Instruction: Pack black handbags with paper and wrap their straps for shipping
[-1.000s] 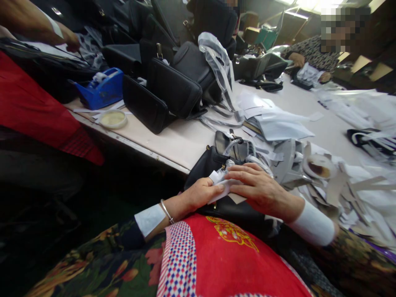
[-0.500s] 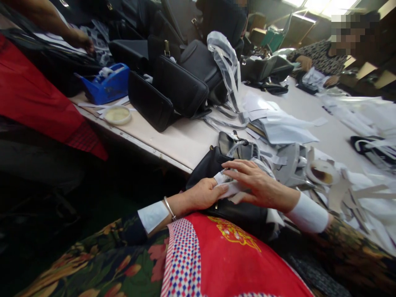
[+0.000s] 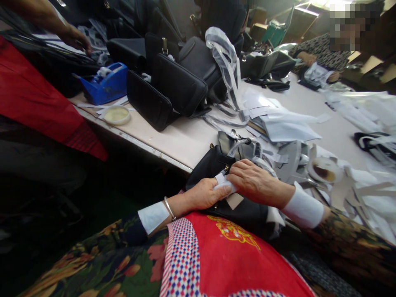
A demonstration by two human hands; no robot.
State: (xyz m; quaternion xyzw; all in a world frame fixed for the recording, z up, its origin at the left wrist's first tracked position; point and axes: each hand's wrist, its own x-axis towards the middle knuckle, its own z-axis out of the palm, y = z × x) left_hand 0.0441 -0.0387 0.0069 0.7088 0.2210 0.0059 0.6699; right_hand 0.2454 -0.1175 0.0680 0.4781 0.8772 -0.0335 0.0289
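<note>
A black handbag [image 3: 204, 167] lies at the table edge against my apron, its handles wrapped in clear plastic. Over its front, my left hand [image 3: 206, 194] pinches a strip of white paper [image 3: 221, 180] between thumb and fingers. My right hand [image 3: 252, 181] is closed on the right part of the same paper, its fingertips bent down onto it. Below the right fingers a small beige tag [image 3: 235, 201] sticks out over the bag. A gold zip pull [image 3: 226, 168] shows just above the paper.
Several black bags [image 3: 179, 84] stand at the back, beside a blue tape dispenser [image 3: 105, 84] and a round dish [image 3: 116, 115]. White sheets [image 3: 284, 123] and paper scraps [image 3: 346, 189] cover the right. A co-worker's hand [image 3: 76, 39] is at upper left; another person [image 3: 323, 51] works across the table.
My right hand's fingers, stretched out over the paper before, have curled and closed on it. The beige tag shows more clearly below them. My left hand has stayed in place.
</note>
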